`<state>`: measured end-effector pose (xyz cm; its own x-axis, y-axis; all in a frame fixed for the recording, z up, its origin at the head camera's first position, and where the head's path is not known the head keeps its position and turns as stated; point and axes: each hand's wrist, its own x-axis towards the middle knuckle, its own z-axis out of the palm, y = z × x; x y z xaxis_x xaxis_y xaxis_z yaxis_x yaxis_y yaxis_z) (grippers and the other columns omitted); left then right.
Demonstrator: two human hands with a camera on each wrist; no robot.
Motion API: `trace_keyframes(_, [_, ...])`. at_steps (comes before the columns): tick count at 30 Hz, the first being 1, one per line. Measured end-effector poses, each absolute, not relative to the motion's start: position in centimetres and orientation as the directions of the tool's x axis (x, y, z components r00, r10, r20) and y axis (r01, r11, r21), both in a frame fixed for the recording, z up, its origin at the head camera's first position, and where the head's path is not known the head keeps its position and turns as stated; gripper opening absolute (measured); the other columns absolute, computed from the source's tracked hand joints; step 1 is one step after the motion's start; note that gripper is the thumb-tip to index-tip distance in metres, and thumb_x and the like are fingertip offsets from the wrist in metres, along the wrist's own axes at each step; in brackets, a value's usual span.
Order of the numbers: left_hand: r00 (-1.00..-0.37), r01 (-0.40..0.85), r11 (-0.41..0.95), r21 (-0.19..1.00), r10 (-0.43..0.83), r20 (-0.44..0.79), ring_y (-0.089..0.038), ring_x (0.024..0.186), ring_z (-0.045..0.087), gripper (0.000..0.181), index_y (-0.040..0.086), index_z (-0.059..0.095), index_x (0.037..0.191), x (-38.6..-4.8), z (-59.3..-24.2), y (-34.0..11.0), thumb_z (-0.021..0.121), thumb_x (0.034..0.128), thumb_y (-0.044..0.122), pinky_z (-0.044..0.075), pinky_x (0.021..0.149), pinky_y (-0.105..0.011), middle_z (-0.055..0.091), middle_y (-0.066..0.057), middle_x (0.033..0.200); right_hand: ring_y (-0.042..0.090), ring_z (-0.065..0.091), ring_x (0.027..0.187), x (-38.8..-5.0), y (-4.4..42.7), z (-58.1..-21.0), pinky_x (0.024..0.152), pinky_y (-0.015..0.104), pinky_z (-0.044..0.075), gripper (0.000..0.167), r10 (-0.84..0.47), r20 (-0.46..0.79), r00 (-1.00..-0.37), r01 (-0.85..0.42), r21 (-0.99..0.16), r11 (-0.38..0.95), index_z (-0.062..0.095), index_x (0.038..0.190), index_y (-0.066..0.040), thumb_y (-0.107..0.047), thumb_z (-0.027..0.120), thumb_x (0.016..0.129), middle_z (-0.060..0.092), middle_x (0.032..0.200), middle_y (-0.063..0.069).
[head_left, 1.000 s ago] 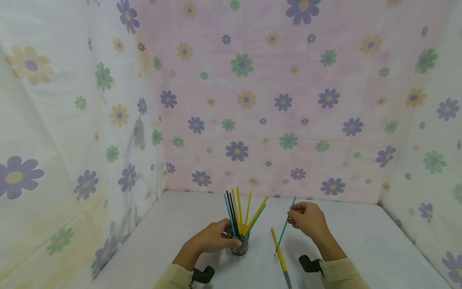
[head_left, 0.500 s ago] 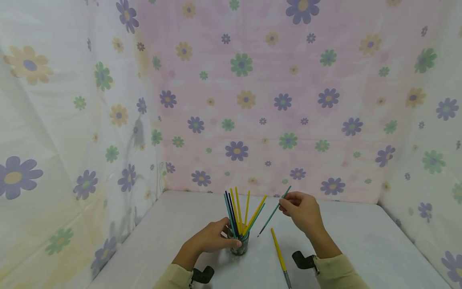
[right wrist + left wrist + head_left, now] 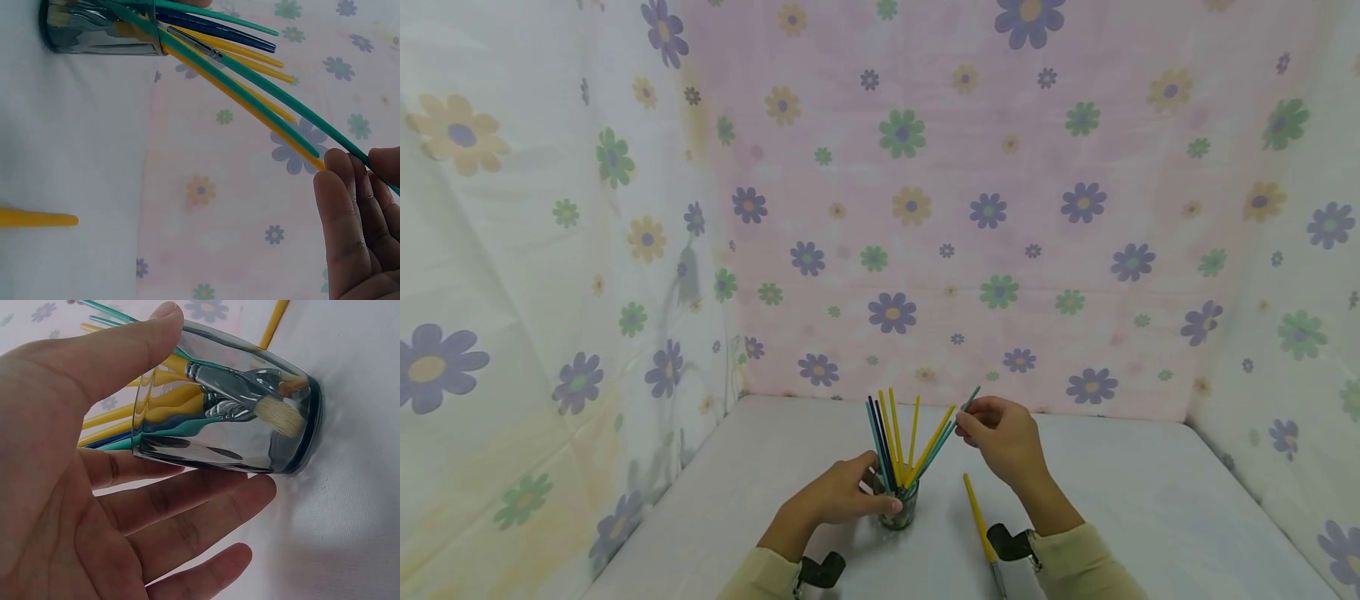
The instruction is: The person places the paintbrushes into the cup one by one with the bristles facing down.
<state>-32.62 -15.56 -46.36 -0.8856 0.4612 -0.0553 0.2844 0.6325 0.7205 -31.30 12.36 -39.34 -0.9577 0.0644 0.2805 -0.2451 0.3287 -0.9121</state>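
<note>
A clear glass (image 3: 895,522) stands upright on the table, holding several paintbrushes bristles down, with yellow, teal and dark blue handles. My left hand (image 3: 844,493) grips it from the left, thumb on one side and fingers on the other. Through its wall in the left wrist view, a wide pale-bristled brush (image 3: 279,417) shows. My right hand (image 3: 1009,442) pinches a thin teal paintbrush (image 3: 281,94) near the handle's end. That brush slants down to the left, its metal ferrule (image 3: 194,42) at the glass rim; whether its tip is inside, I cannot tell.
A yellow-handled paintbrush (image 3: 977,517) lies on the white table (image 3: 1120,492), right of the glass and close to my right wrist's camera. Flower-patterned cloth (image 3: 955,167) encloses the table at the back and both sides.
My right hand has moved left, bringing the teal paintbrush from above the lying yellow brush over to the glass. My left hand has stayed in place on the glass.
</note>
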Motion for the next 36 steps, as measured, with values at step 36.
trace_keyframes(36, [-0.885, 0.287, 0.638, 0.715, 0.462, -0.057, -0.017, 0.095, 0.07, 0.051, 0.025, 0.057, 0.12, -32.7, -46.5, -15.6, 0.079, 0.0866, 0.056, 0.059, 0.085, -0.045, 0.071, 0.004, 0.107, 0.016, 0.074, 0.076, -30.9, 9.4, -43.9, 0.067, 0.026, 0.062, 0.011, -0.017, 0.222, -0.975, -0.212, -0.898, 0.387, 0.074, 0.1, -0.007, -0.017, 0.076, 0.095, 0.076, 0.083, 0.002])
